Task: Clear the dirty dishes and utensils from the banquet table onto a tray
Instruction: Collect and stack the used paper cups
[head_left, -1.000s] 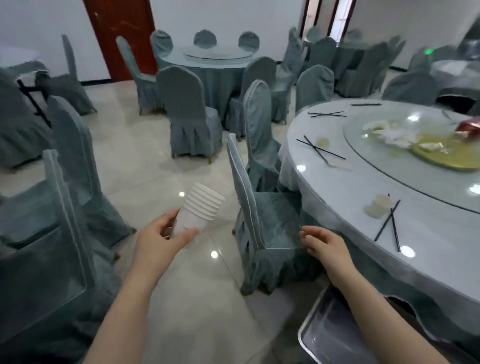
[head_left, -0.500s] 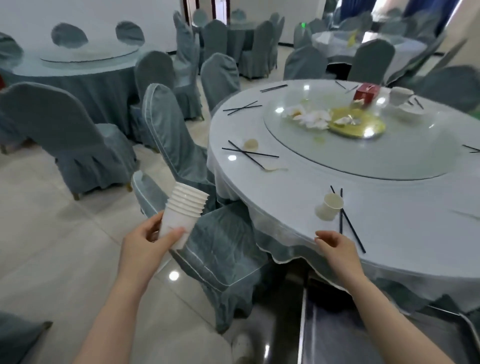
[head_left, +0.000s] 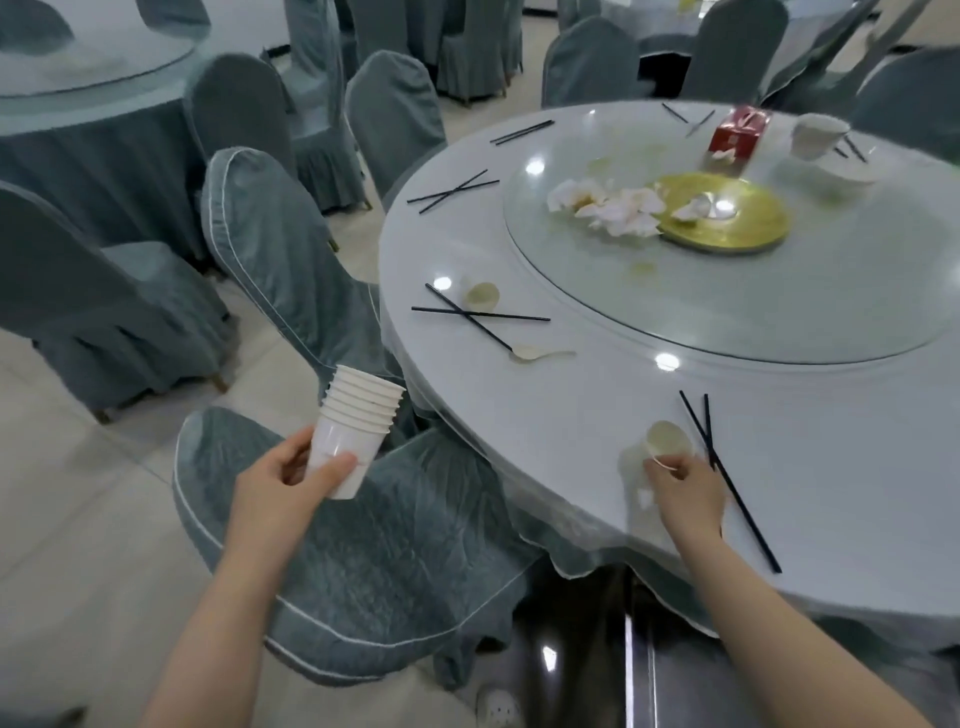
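My left hand grips a stack of white paper cups held over a chair seat, left of the round banquet table. My right hand is on the table near its front edge, fingers pinching the rim of a single paper cup lying on its side. A pair of black chopsticks lies just right of that hand. Further back lie crossed chopsticks, a plastic spoon and another tipped cup.
The glass turntable carries a gold plate, crumpled napkins, a red box and a white bowl. Covered chairs crowd the table's left side. A dark cart sits below the table edge.
The view turned toward the table and closed in. My right hand rose from below the table edge onto the top and reached the tipped cup. The left hand kept the cup stack.
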